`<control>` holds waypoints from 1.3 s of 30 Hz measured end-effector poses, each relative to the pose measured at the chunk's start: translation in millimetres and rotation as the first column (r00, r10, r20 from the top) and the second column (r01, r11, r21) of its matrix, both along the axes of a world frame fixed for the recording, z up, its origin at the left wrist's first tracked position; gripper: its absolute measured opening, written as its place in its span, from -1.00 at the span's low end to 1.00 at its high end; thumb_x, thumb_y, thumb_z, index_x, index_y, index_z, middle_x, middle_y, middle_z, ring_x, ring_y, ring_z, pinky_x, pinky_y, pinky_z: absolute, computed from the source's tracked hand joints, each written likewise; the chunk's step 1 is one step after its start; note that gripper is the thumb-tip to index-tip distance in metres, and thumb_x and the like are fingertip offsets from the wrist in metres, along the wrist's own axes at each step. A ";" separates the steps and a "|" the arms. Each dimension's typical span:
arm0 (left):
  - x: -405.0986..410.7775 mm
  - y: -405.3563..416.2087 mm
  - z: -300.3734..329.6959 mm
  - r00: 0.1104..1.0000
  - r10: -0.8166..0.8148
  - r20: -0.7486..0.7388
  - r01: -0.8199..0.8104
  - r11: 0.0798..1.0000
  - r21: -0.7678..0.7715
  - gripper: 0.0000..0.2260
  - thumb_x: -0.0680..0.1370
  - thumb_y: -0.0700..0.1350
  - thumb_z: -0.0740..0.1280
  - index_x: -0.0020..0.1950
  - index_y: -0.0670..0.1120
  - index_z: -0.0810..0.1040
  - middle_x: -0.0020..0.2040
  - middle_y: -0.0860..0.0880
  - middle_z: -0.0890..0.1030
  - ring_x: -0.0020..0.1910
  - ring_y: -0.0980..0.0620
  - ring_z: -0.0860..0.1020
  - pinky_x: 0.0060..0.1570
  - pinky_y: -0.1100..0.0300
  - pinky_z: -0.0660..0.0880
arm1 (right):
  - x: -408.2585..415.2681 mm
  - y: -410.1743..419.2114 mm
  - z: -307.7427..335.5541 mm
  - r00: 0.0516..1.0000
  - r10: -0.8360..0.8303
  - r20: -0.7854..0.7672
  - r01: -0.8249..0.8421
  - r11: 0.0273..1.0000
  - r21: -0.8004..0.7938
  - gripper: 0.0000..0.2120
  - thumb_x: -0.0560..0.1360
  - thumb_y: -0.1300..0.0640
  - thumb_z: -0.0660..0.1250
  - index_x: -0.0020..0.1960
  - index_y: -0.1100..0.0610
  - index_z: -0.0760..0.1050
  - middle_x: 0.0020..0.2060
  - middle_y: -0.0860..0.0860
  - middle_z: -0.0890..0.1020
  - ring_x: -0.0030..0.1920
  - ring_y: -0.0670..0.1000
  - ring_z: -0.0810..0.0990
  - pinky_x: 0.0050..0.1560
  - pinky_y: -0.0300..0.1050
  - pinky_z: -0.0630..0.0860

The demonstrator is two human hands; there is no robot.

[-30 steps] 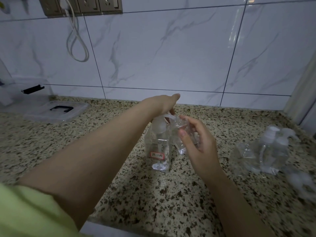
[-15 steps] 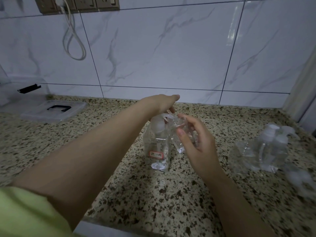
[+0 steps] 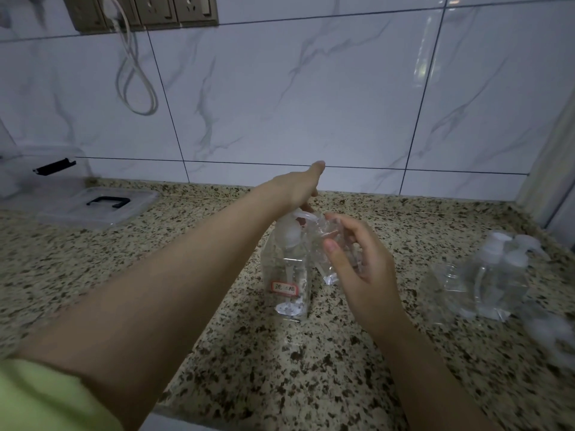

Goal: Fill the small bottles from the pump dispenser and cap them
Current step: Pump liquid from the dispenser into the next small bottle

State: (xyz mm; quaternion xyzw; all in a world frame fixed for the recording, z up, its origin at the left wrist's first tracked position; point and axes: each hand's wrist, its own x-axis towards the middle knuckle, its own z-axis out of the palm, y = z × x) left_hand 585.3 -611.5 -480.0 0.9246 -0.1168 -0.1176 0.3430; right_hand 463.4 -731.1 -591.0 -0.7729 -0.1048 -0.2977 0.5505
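**Small bottle held under the pump spout**

Your left hand [image 3: 295, 189] lies flat on the pump dispenser [image 3: 287, 269], mid-counter. Your right hand [image 3: 357, 265] grips a small bottle [image 3: 326, 244] just right of it, tilted, mouth touching the spout. More bottles [image 3: 485, 275] wait far right.

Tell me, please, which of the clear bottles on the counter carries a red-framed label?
The pump dispenser in the middle, under the left hand. Its label sits low on the front. The small bottle in the right hand and the bottles at right show none.
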 end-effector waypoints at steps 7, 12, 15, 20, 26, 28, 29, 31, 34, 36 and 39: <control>-0.6 -3.3 2.1 0.999 -0.015 -0.045 0.019 0.995 0.100 -0.34 0.64 0.31 -0.12 0.16 -0.07 0.64 0.17 -0.12 0.61 0.25 -0.10 0.46 0.11 0.04 0.26 | -0.2 0.7 0.9 1.000 -0.007 0.012 0.007 1.000 -0.024 -0.62 0.57 -0.17 0.26 0.34 -0.09 0.50 0.14 -0.20 0.59 0.18 -0.07 0.60 0.12 0.11 0.63; -2.6 -5.9 11.7 0.998 -0.023 -0.051 0.033 0.978 0.204 -0.34 0.63 0.32 -0.11 0.20 -0.08 0.61 0.22 -0.15 0.55 0.14 -0.17 0.54 0.03 0.01 0.43 | -2.2 1.7 2.4 1.000 0.015 0.010 -0.015 1.000 0.021 -0.57 0.57 -0.17 0.24 0.38 -0.05 0.49 0.15 -0.15 0.61 0.17 -0.06 0.61 0.08 0.02 0.65; -0.5 -4.3 10.9 0.999 -0.004 -0.050 0.014 0.979 0.205 -0.35 0.62 0.33 -0.10 0.15 -0.06 0.63 0.27 -0.16 0.52 0.14 -0.19 0.53 -0.02 -0.01 0.45 | -2.5 1.8 3.2 1.000 0.007 0.028 -0.007 1.000 -0.003 -0.58 0.57 -0.16 0.25 0.37 -0.04 0.49 0.14 -0.11 0.60 0.15 -0.06 0.61 0.03 -0.06 0.66; 0.7 -6.6 4.9 0.999 0.001 -0.040 0.009 0.969 0.246 -0.36 0.64 0.29 -0.11 0.18 -0.07 0.64 0.32 -0.18 0.50 0.24 -0.19 0.46 0.02 0.02 0.33 | -1.9 2.6 2.9 1.000 0.023 0.008 -0.023 1.000 -0.006 -0.60 0.58 -0.16 0.26 0.37 -0.07 0.48 0.17 -0.19 0.58 0.19 -0.07 0.60 0.10 0.05 0.65; -2.9 -6.4 7.7 0.998 0.026 -0.065 -0.008 0.967 0.255 -0.36 0.64 0.29 -0.11 0.18 -0.06 0.64 0.34 -0.16 0.48 0.22 -0.19 0.47 -0.09 0.03 0.38 | -3.1 2.6 3.7 1.000 0.017 0.019 -0.017 1.000 -0.023 -0.65 0.59 -0.05 0.30 0.36 -0.06 0.50 0.16 -0.13 0.59 0.18 -0.19 0.55 -0.01 -0.43 0.52; -2.8 -5.3 7.3 0.997 0.027 -0.073 -0.008 0.969 0.245 -0.36 0.64 0.29 -0.10 0.16 -0.05 0.65 0.32 -0.15 0.50 0.20 -0.18 0.48 -0.15 0.06 0.38 | -3.1 2.7 3.5 0.999 0.012 0.034 -0.010 0.999 -0.037 -0.66 0.60 -0.03 0.31 0.36 -0.04 0.50 0.14 -0.15 0.59 0.17 -0.20 0.54 0.00 -0.43 0.51; -3.2 -4.1 7.7 0.997 0.033 -0.073 -0.016 0.972 0.234 -0.37 0.64 0.29 -0.10 0.15 -0.05 0.65 0.28 -0.13 0.52 0.18 -0.17 0.48 -0.17 0.08 0.38 | -3.1 3.1 3.6 0.999 0.016 0.035 -0.015 0.999 -0.037 -0.67 0.60 -0.02 0.32 0.35 -0.04 0.50 0.13 -0.14 0.59 0.16 -0.19 0.55 0.01 -0.42 0.52; -6.4 -4.3 9.9 0.997 0.043 -0.071 -0.025 0.971 0.238 -0.37 0.65 0.28 -0.10 0.18 -0.06 0.63 0.19 -0.09 0.54 0.17 -0.16 0.47 -0.20 0.10 0.35 | -3.5 3.2 3.7 0.999 0.025 0.034 -0.025 1.000 -0.019 -0.68 0.61 0.00 0.33 0.36 -0.04 0.50 0.12 -0.11 0.59 0.13 -0.19 0.56 -0.02 -0.44 0.51; -8.9 -8.0 9.8 0.999 0.022 -0.030 -0.014 0.967 0.253 -0.37 0.65 0.27 -0.12 0.19 -0.08 0.63 0.24 -0.14 0.54 0.19 -0.17 0.49 -0.03 0.03 0.38 | -3.8 2.9 3.7 0.999 0.030 0.034 -0.030 1.000 0.003 -0.66 0.61 -0.01 0.32 0.38 0.00 0.50 0.12 -0.08 0.60 0.12 -0.17 0.58 -0.02 -0.43 0.52; -9.7 -5.7 9.2 0.999 0.033 -0.035 -0.023 0.969 0.245 -0.36 0.65 0.26 -0.12 0.17 -0.07 0.64 0.26 -0.16 0.54 0.20 -0.18 0.49 -0.07 0.05 0.39 | -3.6 3.6 2.7 0.999 0.028 0.041 -0.027 1.000 -0.014 -0.67 0.63 0.02 0.33 0.37 0.02 0.51 0.13 -0.07 0.60 0.12 -0.20 0.57 -0.01 -0.44 0.50; -9.7 -5.0 7.9 0.999 0.044 -0.001 -0.042 0.967 0.253 -0.35 0.65 0.27 -0.13 0.24 -0.08 0.62 0.28 -0.16 0.54 0.22 -0.18 0.49 -0.03 0.05 0.39 | -3.5 3.2 2.1 0.999 0.019 0.040 -0.018 1.000 -0.026 -0.67 0.62 -0.02 0.33 0.37 -0.02 0.50 0.16 -0.10 0.60 0.16 -0.18 0.56 0.06 -0.42 0.50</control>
